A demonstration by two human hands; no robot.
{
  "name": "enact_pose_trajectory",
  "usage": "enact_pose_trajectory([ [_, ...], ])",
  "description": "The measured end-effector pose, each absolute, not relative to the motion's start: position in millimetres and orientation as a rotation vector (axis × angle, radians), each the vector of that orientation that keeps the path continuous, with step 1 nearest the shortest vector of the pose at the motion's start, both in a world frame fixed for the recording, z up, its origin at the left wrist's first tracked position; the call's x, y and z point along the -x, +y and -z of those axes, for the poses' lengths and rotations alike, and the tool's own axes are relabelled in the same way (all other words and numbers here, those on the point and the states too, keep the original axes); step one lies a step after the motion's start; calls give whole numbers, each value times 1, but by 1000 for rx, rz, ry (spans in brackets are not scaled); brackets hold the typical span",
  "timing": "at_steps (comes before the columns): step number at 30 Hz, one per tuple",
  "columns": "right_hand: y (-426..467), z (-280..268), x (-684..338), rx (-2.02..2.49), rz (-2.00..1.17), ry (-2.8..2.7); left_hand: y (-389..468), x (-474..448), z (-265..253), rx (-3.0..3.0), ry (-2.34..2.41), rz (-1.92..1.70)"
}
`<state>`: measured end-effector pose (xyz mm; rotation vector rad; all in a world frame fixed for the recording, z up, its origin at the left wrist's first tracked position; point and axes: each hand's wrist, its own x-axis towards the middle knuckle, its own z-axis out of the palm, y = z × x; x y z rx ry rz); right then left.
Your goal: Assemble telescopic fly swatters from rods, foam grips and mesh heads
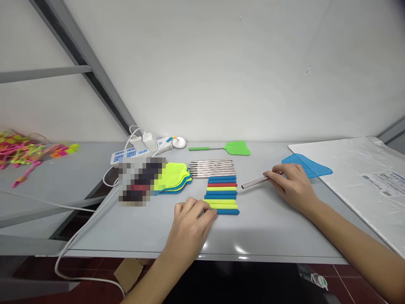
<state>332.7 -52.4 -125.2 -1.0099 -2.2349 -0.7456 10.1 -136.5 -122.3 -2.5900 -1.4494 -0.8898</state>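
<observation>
My right grip (pixel 292 183) clamps a metal rod (pixel 255 182); left grip (pixel 190 221) at the nearest blue sleeve (pixel 228 212), can't tell if closed; pickup step, I judge, next needing a firm pinch.

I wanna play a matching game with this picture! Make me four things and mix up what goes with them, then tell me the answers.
Things:
1. Left hand
2. Right hand
3. Green swatter
4. Metal rods

What goes with them:
A. Lying flat near the wall
B. Holding a metal tube
C. Silver and lined up side by side
D. At the near end of the row of coloured sticks

Right pairs: 1-D, 2-B, 3-A, 4-C
</observation>
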Motion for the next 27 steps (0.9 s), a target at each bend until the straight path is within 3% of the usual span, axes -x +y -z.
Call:
enact_pose_trajectory([
  [8,-69,97,-338,1182,848,-1930,-137,-9,125,2585,-1520,829],
  [12,-93,72,-312,1471,632,-1716,-140,-6,124,2527,-1659,797],
  [18,-120,51,-252,1474,178,-1730,-151,1,125,2518,-1847,632],
  [27,-108,52,-220,1459,14,-1578,-150,-3,127,2508,-1947,281],
])
